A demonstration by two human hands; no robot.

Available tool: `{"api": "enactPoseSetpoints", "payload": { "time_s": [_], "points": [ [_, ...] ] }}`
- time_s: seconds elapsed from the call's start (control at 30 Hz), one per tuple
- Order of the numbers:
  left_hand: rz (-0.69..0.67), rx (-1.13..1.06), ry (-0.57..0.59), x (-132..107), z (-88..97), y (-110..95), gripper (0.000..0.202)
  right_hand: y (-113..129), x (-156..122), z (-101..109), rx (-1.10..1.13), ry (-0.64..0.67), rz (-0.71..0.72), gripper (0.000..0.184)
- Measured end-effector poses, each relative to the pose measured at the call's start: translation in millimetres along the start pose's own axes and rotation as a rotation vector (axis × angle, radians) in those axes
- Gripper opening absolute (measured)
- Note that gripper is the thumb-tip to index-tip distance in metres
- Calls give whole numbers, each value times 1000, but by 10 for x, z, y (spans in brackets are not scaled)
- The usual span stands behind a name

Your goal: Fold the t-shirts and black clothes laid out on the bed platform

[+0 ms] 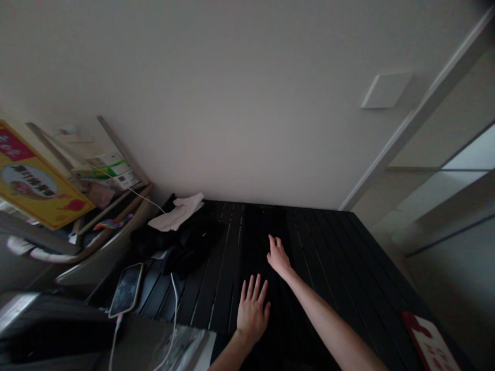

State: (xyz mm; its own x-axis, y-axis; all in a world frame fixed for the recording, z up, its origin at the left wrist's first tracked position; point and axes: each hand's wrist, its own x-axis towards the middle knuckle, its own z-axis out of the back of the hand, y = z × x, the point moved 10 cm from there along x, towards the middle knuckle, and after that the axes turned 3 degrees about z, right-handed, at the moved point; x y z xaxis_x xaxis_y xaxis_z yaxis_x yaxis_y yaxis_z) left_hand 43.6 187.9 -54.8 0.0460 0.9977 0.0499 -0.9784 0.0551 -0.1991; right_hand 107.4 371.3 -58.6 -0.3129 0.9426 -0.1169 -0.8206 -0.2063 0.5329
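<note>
The left hand [253, 309] lies at lower centre of the frame, open and palm down, with its fingers spread and gripping nothing. The right hand [278, 256] sits just above and to the right of it, open with its fingers loosely curved, also gripping nothing. Both hands are over a flat black cloth [284, 314], which runs up the middle of a dark slatted table [328, 268]. The dim light leaves it unclear whether the palms touch the cloth, and the cloth's edges are hard to make out.

To the left of the hands, a bunched black garment [189, 247] lies on the table with a white cloth [178, 215] on top of it. A phone [126, 290] sits at the table's left edge, with a white cable [174, 309] running down towards the bottom of the frame. A red-and-white card [429, 342] lies at lower right. A yellow sign [34, 175] leans at upper left, beside stacked boxes [112, 170]. A white wall [232, 103] stands behind the table, carrying a square white panel [386, 90].
</note>
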Motion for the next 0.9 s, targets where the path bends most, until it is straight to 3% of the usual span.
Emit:
{"api": "enactPoseSetpoints", "payload": {
  "time_s": [0.17, 0.3, 0.43, 0.57, 0.67, 0.73, 0.83, 0.9],
  "points": [
    [-5, 23, -37, -13, -11, -2, 63, -333, -637, 79, -130, 71, -130, 51],
    [-18, 21, -66, -32, -28, -10, 61, -452, -1207, 165, -260, 156, -165, 42],
    [-38, 22, -93, -177, -30, -5, 58, -325, -1682, 254, -347, 210, -115, 43],
    [-62, 41, -89, -457, -20, 37, 59, 48, -2032, 288, -408, 227, -32, 50],
    [-76, 52, -83, -661, 12, 87, 62, 372, -2286, 148, -451, 264, 62, 55],
    [-82, 47, -82, -771, 43, 129, 62, 498, -2478, -64, -435, 329, 116, 58],
    [-103, 30, -77, -908, 87, 209, 59, 486, -2741, -408, -346, 431, 153, 60],
    [-124, 20, -70, -994, 108, 286, 59, 398, -2818, -497, -266, 417, 174, 54]
  ]
}}
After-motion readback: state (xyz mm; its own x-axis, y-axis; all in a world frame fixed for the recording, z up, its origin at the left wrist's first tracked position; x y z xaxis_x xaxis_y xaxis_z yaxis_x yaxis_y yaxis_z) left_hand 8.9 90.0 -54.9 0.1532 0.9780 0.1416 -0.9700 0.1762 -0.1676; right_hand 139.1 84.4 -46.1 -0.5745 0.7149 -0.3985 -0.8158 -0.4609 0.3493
